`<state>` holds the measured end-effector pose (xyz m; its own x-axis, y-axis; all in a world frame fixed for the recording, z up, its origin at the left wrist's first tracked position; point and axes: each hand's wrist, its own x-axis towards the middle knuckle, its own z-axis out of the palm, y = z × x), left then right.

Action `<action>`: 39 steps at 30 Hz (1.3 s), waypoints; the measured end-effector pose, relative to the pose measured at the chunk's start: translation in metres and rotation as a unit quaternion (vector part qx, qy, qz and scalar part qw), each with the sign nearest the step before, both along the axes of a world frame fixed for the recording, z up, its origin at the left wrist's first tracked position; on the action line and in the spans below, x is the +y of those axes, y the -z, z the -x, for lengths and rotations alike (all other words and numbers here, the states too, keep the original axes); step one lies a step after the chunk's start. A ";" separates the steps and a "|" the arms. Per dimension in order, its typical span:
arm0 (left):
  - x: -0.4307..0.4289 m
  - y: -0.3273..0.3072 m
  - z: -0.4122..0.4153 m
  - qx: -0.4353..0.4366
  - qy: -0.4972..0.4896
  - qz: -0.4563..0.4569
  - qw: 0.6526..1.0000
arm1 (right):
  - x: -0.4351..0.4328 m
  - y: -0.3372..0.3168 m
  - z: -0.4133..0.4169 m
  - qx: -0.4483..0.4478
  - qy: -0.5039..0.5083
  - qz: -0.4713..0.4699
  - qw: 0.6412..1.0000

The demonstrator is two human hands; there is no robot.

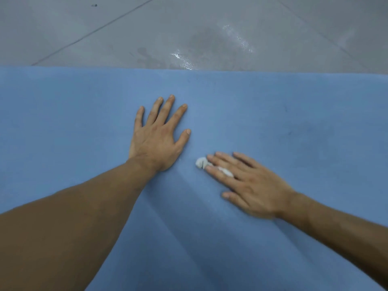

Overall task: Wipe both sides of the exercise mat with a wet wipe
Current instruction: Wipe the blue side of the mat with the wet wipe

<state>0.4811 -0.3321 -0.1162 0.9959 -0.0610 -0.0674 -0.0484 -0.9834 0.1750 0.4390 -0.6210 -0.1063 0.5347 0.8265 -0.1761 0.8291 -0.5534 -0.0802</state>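
Blue mat (304, 114) lies flat under both hands and runs out of view to either side of them. Left hand (156, 141) is palm down on the mat, fingers straight and spread, thumb out toward the right hand; it holds nothing. Its bare forearm comes in from the near left.

Right hand (255, 186) is also palm down on the mat, nearer the person than the left hand and just beside it, not touching it. Its fingers are straight and point toward the left hand's wrist, pressing a wipe (201, 163) onto the mat. The wipe is white and crumpled. One end pokes out past the right fingertips and a strip of it shows between two fingers; the rest is hidden under them. The right hand is slightly blurred. The wipe sits between the two hands, close to the heel of the left one.

Grey tiled floor (94, 40) lies beyond the mat's far edge, ahead of the left fingertips. A shiny wet patch (212, 43) is on the floor there, touching the mat edge.
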 end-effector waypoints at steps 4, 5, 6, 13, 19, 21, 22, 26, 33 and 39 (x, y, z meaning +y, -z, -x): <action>0.000 0.001 0.000 -0.009 0.000 0.000 1.000 | -0.003 -0.002 -0.058 -0.006 0.098 0.007 0.995; 0.000 0.001 0.001 -0.008 0.001 0.000 1.000 | -0.005 -0.002 -0.075 -0.001 0.143 0.006 0.990; 0.000 0.001 0.001 -0.004 0.001 -0.002 1.000 | -0.006 -0.002 -0.092 0.006 0.189 0.001 0.982; 0.000 0.000 0.000 0.008 0.004 -0.004 1.000 | 0.022 -0.002 -0.164 0.023 0.409 -0.073 0.910; 0.000 0.000 0.000 0.005 0.002 0.001 1.000 | 0.053 -0.001 -0.126 0.035 0.355 -0.074 0.931; -0.001 0.000 -0.001 0.008 0.003 0.002 1.000 | 0.057 -0.005 -0.112 0.050 0.313 -0.054 0.947; -0.001 0.000 -0.001 0.009 0.004 0.004 1.000 | 0.060 -0.006 -0.101 0.054 0.292 -0.046 0.954; 0.000 -0.004 -0.001 0.011 0.002 0.010 1.000 | 0.078 -0.006 -0.055 0.034 0.260 -0.052 0.964; 0.010 -0.020 -0.018 0.154 0.013 0.067 0.986 | 0.126 -0.004 0.015 0.057 0.232 -0.061 0.969; 0.033 -0.040 -0.012 0.190 -0.010 0.277 0.942 | 0.183 -0.002 0.078 0.083 0.109 -0.053 0.989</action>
<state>0.4931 -0.2989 -0.0765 0.9073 -0.1736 -0.3829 0.1388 -0.7360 0.6626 0.3612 -0.4378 -0.1046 0.6737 0.7130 -0.1945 0.6614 -0.6991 -0.2716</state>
